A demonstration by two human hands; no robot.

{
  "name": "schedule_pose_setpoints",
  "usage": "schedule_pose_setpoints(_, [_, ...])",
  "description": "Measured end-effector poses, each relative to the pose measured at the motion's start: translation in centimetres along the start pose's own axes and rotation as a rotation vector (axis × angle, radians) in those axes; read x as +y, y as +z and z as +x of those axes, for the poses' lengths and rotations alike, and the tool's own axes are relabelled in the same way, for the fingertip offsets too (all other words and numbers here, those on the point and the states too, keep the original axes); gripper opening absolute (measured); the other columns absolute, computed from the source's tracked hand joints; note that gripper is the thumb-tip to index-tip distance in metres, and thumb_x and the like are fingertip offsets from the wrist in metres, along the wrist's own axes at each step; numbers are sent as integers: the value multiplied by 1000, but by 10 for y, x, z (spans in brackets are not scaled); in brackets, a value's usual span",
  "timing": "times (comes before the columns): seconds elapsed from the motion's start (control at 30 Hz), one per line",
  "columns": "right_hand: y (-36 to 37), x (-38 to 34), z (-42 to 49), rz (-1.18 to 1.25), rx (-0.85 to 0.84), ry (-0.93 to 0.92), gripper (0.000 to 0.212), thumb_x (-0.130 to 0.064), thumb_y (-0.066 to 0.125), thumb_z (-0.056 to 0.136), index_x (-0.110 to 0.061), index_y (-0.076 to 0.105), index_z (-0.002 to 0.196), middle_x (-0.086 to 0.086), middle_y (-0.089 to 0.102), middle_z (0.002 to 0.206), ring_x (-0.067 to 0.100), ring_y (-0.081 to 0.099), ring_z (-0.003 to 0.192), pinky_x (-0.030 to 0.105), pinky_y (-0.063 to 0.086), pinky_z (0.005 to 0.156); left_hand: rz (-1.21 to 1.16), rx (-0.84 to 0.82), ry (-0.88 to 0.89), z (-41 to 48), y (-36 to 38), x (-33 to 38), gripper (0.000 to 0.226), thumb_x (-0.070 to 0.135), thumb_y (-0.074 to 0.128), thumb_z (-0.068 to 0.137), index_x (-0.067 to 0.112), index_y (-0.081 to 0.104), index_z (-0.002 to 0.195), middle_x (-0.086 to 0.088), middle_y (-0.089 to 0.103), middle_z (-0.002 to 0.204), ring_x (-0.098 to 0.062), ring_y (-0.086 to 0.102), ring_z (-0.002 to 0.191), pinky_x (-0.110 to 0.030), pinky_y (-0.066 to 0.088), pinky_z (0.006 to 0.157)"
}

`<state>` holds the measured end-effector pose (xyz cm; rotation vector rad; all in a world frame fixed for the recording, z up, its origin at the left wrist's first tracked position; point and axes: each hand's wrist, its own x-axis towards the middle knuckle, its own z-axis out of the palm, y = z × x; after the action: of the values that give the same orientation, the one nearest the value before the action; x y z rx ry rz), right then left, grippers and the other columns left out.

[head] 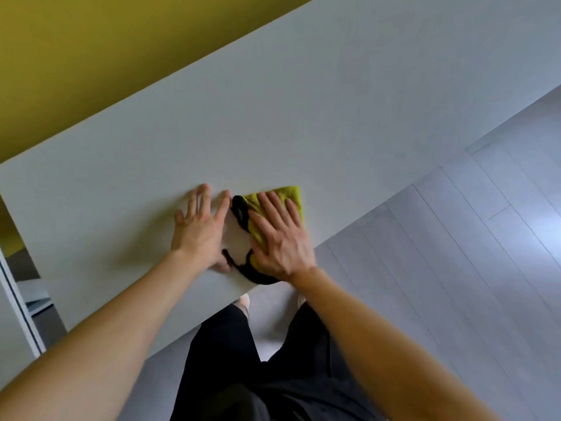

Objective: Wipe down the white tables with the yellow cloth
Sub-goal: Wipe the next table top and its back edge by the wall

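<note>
Yellow fleecy cloth (290, 197), edged in black and turned over to show a pale underside, lies flat on the white rectangular counter (303, 117), close to its near edge and just ahead of the person. Nearest the camera are the person's black trousers (230, 360). Past them the toes of two pale shoes (244, 302) stand on the grey plank floor (455, 268), just under the counter's near edge. Two bare forearms reach forward from the bottom corners.

The left hand (202, 229) rests palm down with its fingers straight and spread. Most of it lies on the counter itself, while its thumb side sits against the pale part of the cloth (whether the thumb is tucked under the edge or only beside it cannot be told). The right hand (280, 238) presses flat on the yellow part, fingers straight and slightly fanned, curled round nothing. The two hands lie side by side, near but not touching, with pale cloth and black edging between them. One yellow corner sticks out beyond the right fingertips.

Beyond the cloth the counter stretches to its far edge, where it meets an olive-yellow wall (91, 56).
</note>
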<state>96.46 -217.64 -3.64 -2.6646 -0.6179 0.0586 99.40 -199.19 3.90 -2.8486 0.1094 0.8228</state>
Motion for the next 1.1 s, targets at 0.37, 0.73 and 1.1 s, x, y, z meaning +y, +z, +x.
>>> schedule_pose_setpoints(0.37, [-42, 102, 16, -96, 234, 553, 77, -44, 62, 82, -18, 55, 154, 14, 30, 176, 36, 18, 167, 62, 12, 133, 38, 28, 35, 1, 2, -11, 176, 80, 93, 31, 35, -7, 168, -16, -2, 175, -35, 9, 163, -52, 42, 113])
schedule_pose_setpoints(0.73, [-59, 145, 28, -10, 205, 399, 68, -31, 69, 84, -14, 58, 149, 13, 43, 170, 31, 31, 163, 57, 18, 134, 47, 7, 46, -1, -3, -8, 173, 84, 91, 35, 29, -5, 168, -19, 0, 172, -39, 14, 159, -53, 43, 115])
schedule_pose_setpoints(1.1, [-17, 46, 25, -131, 33, 286, 87, -72, 55, 97, -28, 37, 169, 8, 17, 181, 29, 3, 169, 62, 7, 134, 59, 36, 223, 66, -75, -5, 105, 66, 92, 69, 26, 43, 153, -6, 45, 148, -29, 46, 137, -46, 46, 108])
